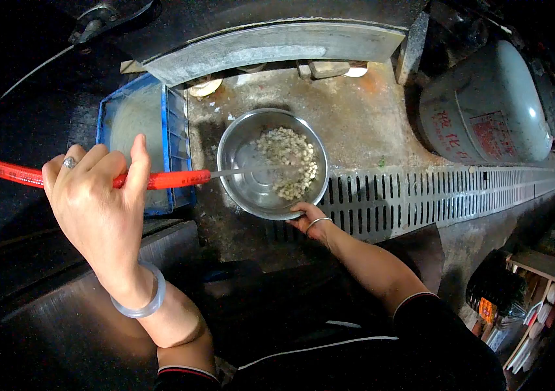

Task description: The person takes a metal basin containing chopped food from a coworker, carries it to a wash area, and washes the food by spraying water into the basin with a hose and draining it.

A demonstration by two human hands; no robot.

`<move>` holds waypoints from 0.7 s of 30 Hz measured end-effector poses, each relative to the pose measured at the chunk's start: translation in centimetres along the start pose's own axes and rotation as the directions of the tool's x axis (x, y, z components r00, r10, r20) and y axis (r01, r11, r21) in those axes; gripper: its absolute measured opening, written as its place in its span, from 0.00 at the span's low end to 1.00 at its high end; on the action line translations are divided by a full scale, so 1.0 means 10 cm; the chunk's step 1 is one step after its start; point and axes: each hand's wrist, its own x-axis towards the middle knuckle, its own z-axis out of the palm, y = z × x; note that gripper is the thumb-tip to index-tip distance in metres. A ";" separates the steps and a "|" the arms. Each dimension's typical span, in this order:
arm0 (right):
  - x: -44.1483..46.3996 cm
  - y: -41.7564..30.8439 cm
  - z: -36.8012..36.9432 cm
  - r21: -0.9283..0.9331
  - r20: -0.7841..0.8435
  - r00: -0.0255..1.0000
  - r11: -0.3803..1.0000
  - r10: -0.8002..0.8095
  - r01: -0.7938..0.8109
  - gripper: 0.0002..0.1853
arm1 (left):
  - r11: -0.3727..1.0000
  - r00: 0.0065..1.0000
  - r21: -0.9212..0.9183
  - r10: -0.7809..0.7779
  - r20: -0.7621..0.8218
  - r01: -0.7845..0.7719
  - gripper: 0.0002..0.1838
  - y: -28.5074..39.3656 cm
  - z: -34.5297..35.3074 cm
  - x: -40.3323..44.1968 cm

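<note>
My left hand (pixel 98 202) is wrapped round a red hose (pixel 180 179), with the thumb stretched along it. A stream of water (pixel 245 171) runs from the hose's end into a round metal basin (pixel 228 146). Small pale pieces (pixel 287 153), too small to name, lie wet in the basin, mostly on its right side. At the basin's near rim, my right hand (pixel 310 218) grips the edge, thumb on top and the other fingers hidden beneath.
A blue crate (pixel 176 137) stands left of the basin. Along the floor on the right runs a slotted drain cover (pixel 382 202). A large grey gas cylinder (pixel 486 107) with red lettering is at the upper right. Behind the basin stands a low metal panel (pixel 271 49).
</note>
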 end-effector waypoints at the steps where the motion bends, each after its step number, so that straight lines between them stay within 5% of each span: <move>1: 0.01 0.00 0.00 -0.001 0.003 1.000 1.000 0.001 -0.001 0.19 | 1.000 1.000 0.001 0.000 -0.001 0.000 0.18 0.00 0.00 0.00; 21: 0.02 0.00 0.00 0.012 0.012 1.000 1.000 0.001 -0.001 0.20 | 1.000 1.000 0.007 0.011 0.001 -0.011 0.19 0.01 0.00 -0.01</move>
